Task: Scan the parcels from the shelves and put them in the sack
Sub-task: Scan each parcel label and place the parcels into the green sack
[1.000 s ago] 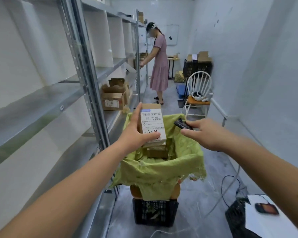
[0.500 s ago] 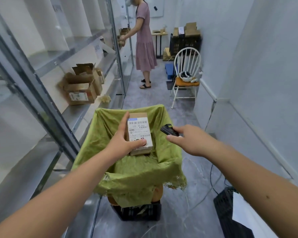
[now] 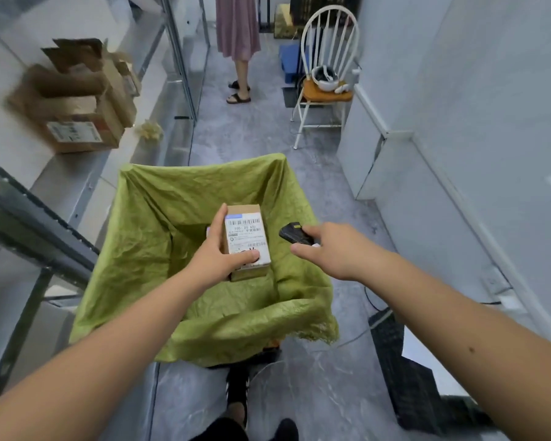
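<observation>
My left hand (image 3: 218, 257) grips a small brown parcel (image 3: 247, 237) with a white barcode label facing up, held inside the mouth of the open green sack (image 3: 159, 218). My right hand (image 3: 330, 249) holds a small black scanner (image 3: 295, 234) just right of the parcel, its tip aimed toward the label. The sack stands in the aisle below both hands. More cardboard parcels (image 3: 77, 100) sit on the metal shelf (image 3: 77, 186) at the left.
Another person (image 3: 237, 36) in a pink dress stands further down the aisle. A white chair (image 3: 326, 78) with an orange cushion stands by the right wall. A black crate (image 3: 404, 380) and cables lie on the floor at the right. Shelf uprights line the left side.
The view has tilted down and come closer over the sack. The parcel and scanner have dropped lower, into the sack's mouth, still side by side in my hands.
</observation>
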The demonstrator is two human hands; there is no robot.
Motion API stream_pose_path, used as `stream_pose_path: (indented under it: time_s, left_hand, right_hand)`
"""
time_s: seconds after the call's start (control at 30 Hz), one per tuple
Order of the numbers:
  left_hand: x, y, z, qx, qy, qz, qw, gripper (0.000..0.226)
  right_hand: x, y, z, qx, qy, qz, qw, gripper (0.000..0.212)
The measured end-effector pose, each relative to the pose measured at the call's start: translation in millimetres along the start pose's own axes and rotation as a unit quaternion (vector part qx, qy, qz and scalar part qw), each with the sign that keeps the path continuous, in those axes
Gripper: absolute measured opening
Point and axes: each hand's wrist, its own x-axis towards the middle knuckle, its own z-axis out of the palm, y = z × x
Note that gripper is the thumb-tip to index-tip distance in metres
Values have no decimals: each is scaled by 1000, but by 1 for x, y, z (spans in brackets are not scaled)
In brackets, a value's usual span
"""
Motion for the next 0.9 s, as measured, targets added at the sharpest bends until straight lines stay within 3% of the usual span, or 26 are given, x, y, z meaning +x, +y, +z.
stream_pose_path:
  time_s: [0.3,0.53,0.7,0.9]
  left_hand:
    - [80,-95,9,-55,-87,-133,986,123]
    - [134,-162,32,-38,-146,-208,966,130]
    - [163,-199,62,-35,-138,-236,961,136]
    - [200,-227,94,-48,-93,-260,960,124]
  right_hand:
    - [80,-6,41,26,-48,121,991,36]
    - [117,3,70,33,-89,202,975,35]
    - [133,12,85,40,-114,236,964,42]
    - [139,23,94,45,-107,269,956,48]
